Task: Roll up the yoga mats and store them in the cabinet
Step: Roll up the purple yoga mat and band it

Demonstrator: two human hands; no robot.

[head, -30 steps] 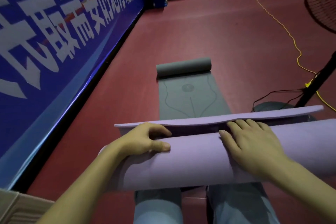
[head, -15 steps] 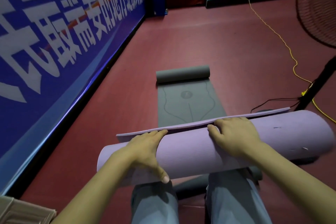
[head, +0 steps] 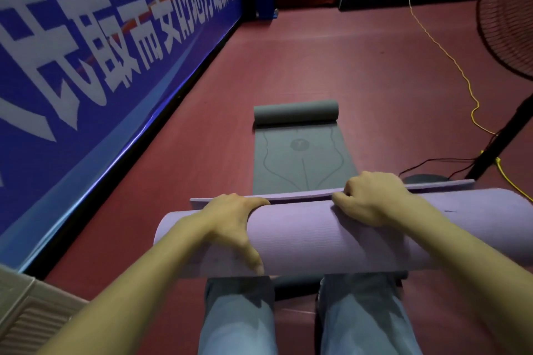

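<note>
Now I am seeing the purple mat [head: 331,233] rolling tighter across the person's knees than 1 second ago: left hand [head: 233,222] and right hand [head: 372,199] are gripping it, tucking in the loose flap; the grey mat [head: 300,158] beyond is lying half-unrolled.

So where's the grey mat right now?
The grey mat lies on the red floor in the middle of the head view, just beyond the purple mat held by both hands, its far end partly rolled, the blue banner wall to its left.
</note>
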